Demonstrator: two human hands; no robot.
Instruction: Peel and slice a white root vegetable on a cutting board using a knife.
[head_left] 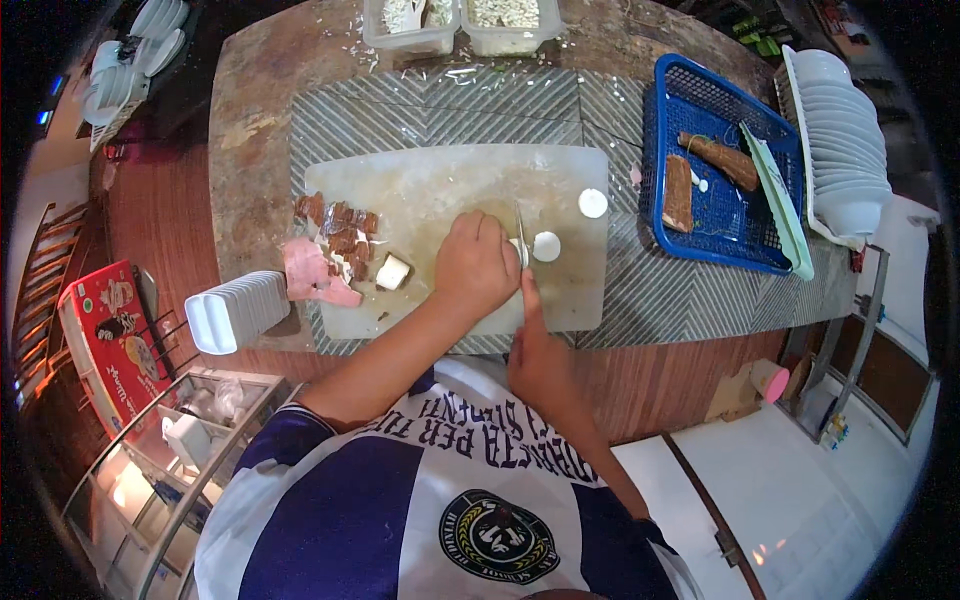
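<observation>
On a whitish cutting board (450,180), my left hand (478,265) is closed over a white round piece of food, mostly hidden under the fingers. Right beside it, my right hand (540,350) grips a knife (520,222), its index finger stretched along the blade. The blade stands at the exposed edge of the white piece. One white round slice (546,246) lies just right of the knife, and another white disc (593,203) is near the board's right edge. Left of my left hand are a pale block with brown sides (392,272), brown chunks (345,228) and a pink sheet (312,272).
A blue basket (655,150) at the right holds two brown pieces and a pale green flat item. Stacked white bowls (840,140) stand beyond it. White dishes (235,312) line up at the near left. Two clear tubs (410,42) of chopped food sit at the back.
</observation>
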